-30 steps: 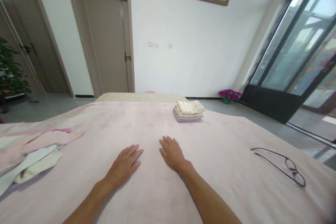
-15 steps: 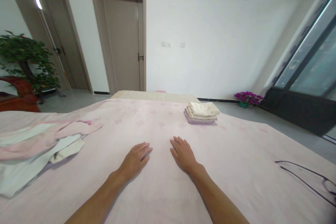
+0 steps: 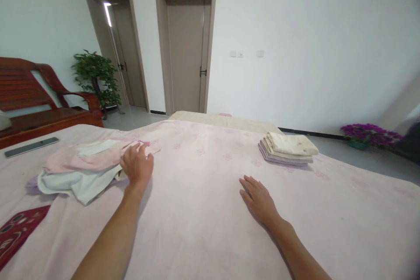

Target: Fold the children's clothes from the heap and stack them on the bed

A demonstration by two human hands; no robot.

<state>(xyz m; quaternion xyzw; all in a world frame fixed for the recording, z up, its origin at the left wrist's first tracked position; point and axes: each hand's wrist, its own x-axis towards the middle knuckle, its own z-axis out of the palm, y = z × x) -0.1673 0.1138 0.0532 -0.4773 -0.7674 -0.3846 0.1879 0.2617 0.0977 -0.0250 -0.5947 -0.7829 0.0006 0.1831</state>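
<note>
A pale pink cloth (image 3: 203, 210) printed with small flowers is spread across most of the view, and a white wall (image 3: 295, 52) is seen behind it. At the far left, a reddish-brown wooden bench (image 3: 42, 92) is placed near a leafy green plant (image 3: 95, 72). On the left part of the cloth, a loose pile of garments (image 3: 88, 166) in pink, white and lilac is heaped, its layers overlapping and uneven. Purple flowers (image 3: 370, 134) are set on the floor at the far right. A neat stack of folded fabric (image 3: 288, 148), cream on top and lilac beneath, is rested on the far right part of the cloth, well apart from the pile. The left hand (image 3: 136, 164) is laid over the right end of the pile, its fingers partly spread and bent; whether any fabric is gripped cannot be told. The right hand (image 3: 259, 199) is rested palm down on the cloth, nearer the stack, fingers extended, and nothing is held. Beyond the pile, a flat grey slab (image 3: 32, 146) is laid near the cloth's edge.
</note>
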